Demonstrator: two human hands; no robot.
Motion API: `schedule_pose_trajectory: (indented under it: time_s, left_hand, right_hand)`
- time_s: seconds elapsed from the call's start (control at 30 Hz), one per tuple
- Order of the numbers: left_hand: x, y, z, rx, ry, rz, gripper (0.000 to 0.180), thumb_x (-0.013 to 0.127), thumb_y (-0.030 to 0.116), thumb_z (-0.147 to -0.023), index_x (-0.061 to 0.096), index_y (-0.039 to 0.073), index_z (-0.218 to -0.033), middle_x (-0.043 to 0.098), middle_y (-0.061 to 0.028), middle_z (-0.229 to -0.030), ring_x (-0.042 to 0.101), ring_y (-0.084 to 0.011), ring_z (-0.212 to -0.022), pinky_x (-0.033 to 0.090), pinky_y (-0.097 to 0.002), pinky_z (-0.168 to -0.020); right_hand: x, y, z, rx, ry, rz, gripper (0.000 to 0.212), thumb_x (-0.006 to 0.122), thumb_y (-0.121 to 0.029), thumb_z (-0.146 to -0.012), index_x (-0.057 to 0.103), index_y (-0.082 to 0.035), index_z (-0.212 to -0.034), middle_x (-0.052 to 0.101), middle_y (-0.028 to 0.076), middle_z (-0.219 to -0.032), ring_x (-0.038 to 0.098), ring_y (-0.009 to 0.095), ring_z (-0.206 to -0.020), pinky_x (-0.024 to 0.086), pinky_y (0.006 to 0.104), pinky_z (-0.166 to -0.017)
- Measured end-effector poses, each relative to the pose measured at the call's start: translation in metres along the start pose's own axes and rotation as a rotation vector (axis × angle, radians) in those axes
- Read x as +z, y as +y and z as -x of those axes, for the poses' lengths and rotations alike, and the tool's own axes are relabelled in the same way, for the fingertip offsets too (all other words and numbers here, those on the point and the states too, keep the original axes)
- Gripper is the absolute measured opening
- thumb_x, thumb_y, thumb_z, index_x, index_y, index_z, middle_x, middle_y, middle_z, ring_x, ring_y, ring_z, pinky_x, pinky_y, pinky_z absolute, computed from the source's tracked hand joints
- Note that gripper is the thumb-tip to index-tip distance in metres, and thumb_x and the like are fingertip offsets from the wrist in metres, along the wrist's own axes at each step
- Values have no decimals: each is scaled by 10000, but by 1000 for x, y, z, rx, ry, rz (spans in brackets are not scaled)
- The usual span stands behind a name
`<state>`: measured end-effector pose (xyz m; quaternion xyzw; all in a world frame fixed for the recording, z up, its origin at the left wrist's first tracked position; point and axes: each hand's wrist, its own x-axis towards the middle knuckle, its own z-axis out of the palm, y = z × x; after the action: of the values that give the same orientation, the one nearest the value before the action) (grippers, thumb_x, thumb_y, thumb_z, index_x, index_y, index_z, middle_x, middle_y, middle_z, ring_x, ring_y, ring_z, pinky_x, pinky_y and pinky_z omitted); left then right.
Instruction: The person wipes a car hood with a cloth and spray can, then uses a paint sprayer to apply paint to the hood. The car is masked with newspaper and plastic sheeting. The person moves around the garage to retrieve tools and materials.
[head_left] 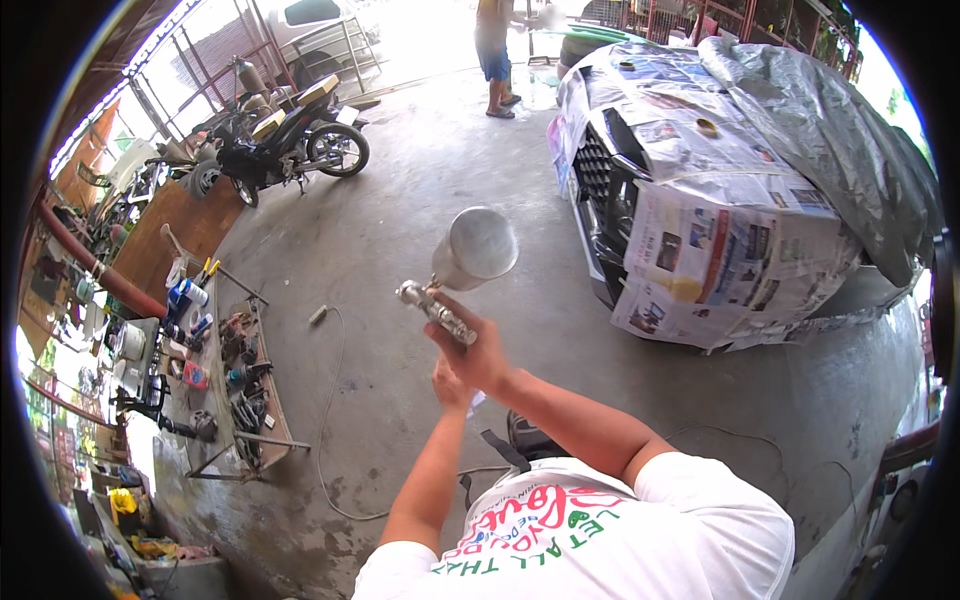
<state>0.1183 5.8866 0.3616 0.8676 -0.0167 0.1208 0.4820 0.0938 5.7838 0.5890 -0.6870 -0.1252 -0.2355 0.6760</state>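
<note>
A silver spray gun [440,312] with a large metal paint cup [470,252] on top is in front of me at the middle of the view. My right hand [482,352] is closed around its handle. Just below, my left hand [452,386] is closed near the bottom of the handle. The right hand partly covers it, so what its fingers hold is hidden. Something small and white [477,400] shows beside the left wrist. The cup hangs over the concrete floor, clear of the car.
A car [700,220] masked with newspaper and a grey cover stands at right. A workbench [255,400] with tools and bottles is at left. A motorcycle [300,150] is parked beyond it. A cable [318,440] crosses the floor. A person [493,50] stands at the far end.
</note>
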Motion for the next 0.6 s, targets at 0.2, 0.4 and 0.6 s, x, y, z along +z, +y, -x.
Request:
schedule_pose_trajectory:
  time_s: [0.2,0.4,0.6]
  left_hand:
    - [-16,-61,-243,268,217,-67,124,605,146,-1005,616,60,-1094,672,-254,-1198,638,-487,-1057,510,-551,-872]
    - [-23,-135,-412,-249,-372,-238,346,673,277,-966,669,123,-1276,729,-245,-1136,679,-433,-1102,532,-484,-920]
    - [25,-240,-569,-379,-863,-451,546,629,512,-970,641,163,-1390,672,-235,-1330,627,-406,-1260,492,-467,-1064]
  right_hand:
    - [70,129,-196,117,92,-16,527,728,-260,-998,570,-68,-1463,673,168,-790,503,74,-729,502,309,-652]
    - [145,239,-388,121,165,-46,537,719,-238,-993,543,-74,-1473,709,265,-998,706,456,-926,553,374,-738]
    - [208,377,-527,164,134,-16,543,719,-213,-990,534,-88,-1485,704,274,-1097,694,457,-1012,555,390,-796]
